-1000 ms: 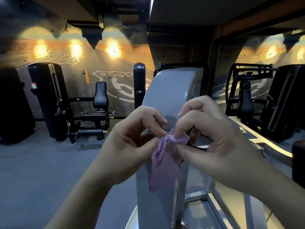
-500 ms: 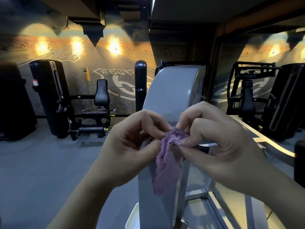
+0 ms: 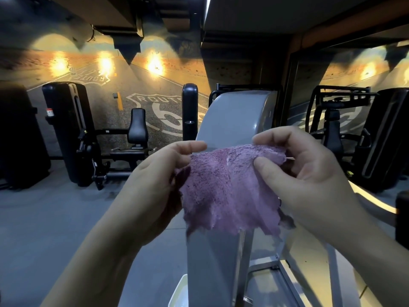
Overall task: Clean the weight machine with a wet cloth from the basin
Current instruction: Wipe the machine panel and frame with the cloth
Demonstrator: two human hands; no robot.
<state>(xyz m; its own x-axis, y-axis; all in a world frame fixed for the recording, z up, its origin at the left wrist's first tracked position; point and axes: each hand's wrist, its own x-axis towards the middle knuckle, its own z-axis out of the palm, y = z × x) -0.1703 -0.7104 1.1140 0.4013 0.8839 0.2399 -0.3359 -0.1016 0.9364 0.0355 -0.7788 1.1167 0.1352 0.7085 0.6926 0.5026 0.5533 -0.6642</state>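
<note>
Now the purple cloth [image 3: 230,187] is spread open between both hands, in front of the grey weight machine [image 3: 234,120], whose curved shroud rises at twelve o'clock from the cloth. The left hand [image 3: 155,180] pinches the cloth's upper corner at ten o'clock, thumb and fingers curled on the fabric. The right hand [image 3: 305,171] pinches the opposite upper corner at two o'clock, thumb pressed on the near face. The hands are apart, the cloth stretched between them, and its ragged lower edge hangs free before the machine's front panel. Whether the cloth touches the machine I cannot tell. At six o'clock, low beside the machine's base, a corner of a white basin [image 3: 179,291] shows. At nine o'clock stands a black machine [image 3: 66,129] with a padded seat [image 3: 137,127], before a wall mural [image 3: 159,107] of a Route 66 road marking. At three o'clock stands a second black machine [image 3: 387,140].
</note>
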